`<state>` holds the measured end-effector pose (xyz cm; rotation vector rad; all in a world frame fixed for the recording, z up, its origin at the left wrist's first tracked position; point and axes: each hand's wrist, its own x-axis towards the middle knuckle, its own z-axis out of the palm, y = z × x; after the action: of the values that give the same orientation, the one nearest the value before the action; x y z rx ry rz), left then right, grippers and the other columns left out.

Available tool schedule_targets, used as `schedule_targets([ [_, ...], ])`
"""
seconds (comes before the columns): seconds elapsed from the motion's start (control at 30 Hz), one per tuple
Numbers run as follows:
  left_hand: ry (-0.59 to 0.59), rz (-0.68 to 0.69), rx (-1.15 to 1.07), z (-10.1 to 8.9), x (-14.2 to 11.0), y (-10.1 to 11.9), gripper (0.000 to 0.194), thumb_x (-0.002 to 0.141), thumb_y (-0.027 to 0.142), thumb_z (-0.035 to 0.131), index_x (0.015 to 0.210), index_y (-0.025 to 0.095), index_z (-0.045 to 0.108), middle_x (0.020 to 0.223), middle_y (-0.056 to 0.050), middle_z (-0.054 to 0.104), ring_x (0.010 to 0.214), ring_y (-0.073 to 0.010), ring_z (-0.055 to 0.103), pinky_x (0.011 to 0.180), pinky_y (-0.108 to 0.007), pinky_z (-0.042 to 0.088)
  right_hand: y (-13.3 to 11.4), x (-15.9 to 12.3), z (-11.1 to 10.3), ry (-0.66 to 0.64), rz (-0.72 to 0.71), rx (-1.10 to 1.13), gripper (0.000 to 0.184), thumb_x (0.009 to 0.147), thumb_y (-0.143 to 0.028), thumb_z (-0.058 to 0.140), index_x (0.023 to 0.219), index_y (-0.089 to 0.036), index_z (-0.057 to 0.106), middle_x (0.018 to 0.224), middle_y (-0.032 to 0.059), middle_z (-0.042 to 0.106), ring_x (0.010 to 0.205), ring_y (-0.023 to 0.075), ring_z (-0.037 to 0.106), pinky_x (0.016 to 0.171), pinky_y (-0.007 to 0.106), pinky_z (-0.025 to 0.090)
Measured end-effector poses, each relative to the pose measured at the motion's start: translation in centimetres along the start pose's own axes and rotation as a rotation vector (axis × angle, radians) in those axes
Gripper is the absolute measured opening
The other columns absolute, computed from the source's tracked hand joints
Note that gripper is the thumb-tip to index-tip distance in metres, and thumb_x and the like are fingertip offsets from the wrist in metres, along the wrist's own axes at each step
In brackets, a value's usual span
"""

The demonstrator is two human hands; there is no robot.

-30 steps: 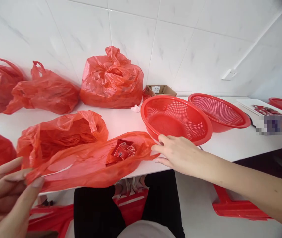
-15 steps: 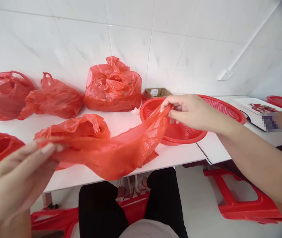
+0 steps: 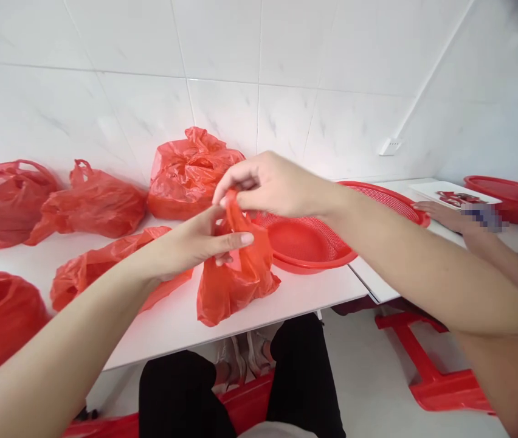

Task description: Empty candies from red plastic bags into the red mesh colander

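Note:
A thin red plastic bag [image 3: 241, 286] hangs bunched between my hands at the front of the white table [image 3: 295, 298]. My right hand [image 3: 277, 185] pinches the top of the bag between thumb and fingers. Just below and to the left, my left hand [image 3: 204, 240] has its fingers in the bag's upper part, the thumb stretched across the front. Part of the left fingers is hidden by the plastic. Beyond the right wrist sits a red mesh basket [image 3: 304, 267], and another red bag [image 3: 81, 274] lies slack behind my left forearm.
Full red bags stand along the wall, including a large bulging one [image 3: 181, 188]; an opened bag [image 3: 3, 322] is at left. A second mesh basket [image 3: 382, 191] and a co-worker's hand [image 3: 441, 213] beside a white scale-like device [image 3: 427, 191] are at right. A red stool [image 3: 450, 389] stands below.
My hands have come together, the left moving right and up from the lower left. The bag, stretched out sideways before, now hangs gathered below them. The co-worker's hand has shifted.

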<state>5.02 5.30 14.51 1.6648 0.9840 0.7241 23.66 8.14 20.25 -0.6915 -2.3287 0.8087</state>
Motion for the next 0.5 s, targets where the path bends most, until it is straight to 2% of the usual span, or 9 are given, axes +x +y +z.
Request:
schedule_targets([
  [0.1,0.003,-0.037,-0.028,0.2,1.3,-0.1,0.029,0.082,0.044,0.07,0.095,0.02,0.063,0.054,0.008,0.034,0.047,-0.0076,0.033,0.05,-0.023,0.039,0.5,0.9,1.7,0.016,-0.054,0.031,0.016,0.083,-0.009,0.058,0.093,-0.021,0.064,0.081,-0.0018,0.064,0.08,0.0135,0.062,0.069,0.028,0.053],
  [0.2,0.103,-0.082,-0.14,-0.3,1.5,-0.9,0.03,0.087,0.049,0.061,0.089,0.019,0.063,0.055,0.009,0.027,0.046,-0.006,0.024,0.05,-0.022,0.038,2.3,0.6,2.4,0.11,-0.078,0.065,0.023,0.085,-0.012,0.058,0.105,-0.023,0.058,0.098,0.0006,0.066,0.093,0.0146,0.062,0.077,0.03,0.054],
  [0.3,0.137,-0.119,-0.22,-1.0,1.3,-1.7,0.036,0.089,0.051,0.058,0.08,0.016,0.061,0.054,0.009,0.023,0.046,-0.0061,0.021,0.05,-0.022,0.037,4.4,-0.4,2.4,0.028,-0.032,0.084,0.014,0.086,-0.017,0.058,0.099,-0.02,0.057,0.094,0.0018,0.066,0.09,0.0143,0.063,0.082,0.032,0.053],
  [0.37,0.118,-0.119,-0.266,-1.4,1.2,-2.1,0.036,0.09,0.052,0.056,0.08,0.017,0.06,0.052,0.008,0.026,0.046,-0.0072,0.024,0.049,-0.021,0.036,5.0,-1.2,2.3,-0.009,0.009,0.097,0.003,0.087,-0.018,0.056,0.09,-0.019,0.057,0.087,0.0014,0.065,0.082,0.0134,0.062,0.078,0.032,0.053],
  [0.5,0.108,-0.057,-0.275,-1.8,1.2,-2.4,0.03,0.092,0.047,0.053,0.086,0.019,0.061,0.055,0.002,0.047,0.05,-0.0101,0.039,0.05,-0.02,0.036,4.4,-2.2,2.3,0.115,0.03,0.07,0.003,0.086,-0.022,0.059,0.085,-0.019,0.057,0.083,-0.0001,0.062,0.077,0.0126,0.058,0.074,0.03,0.051],
])
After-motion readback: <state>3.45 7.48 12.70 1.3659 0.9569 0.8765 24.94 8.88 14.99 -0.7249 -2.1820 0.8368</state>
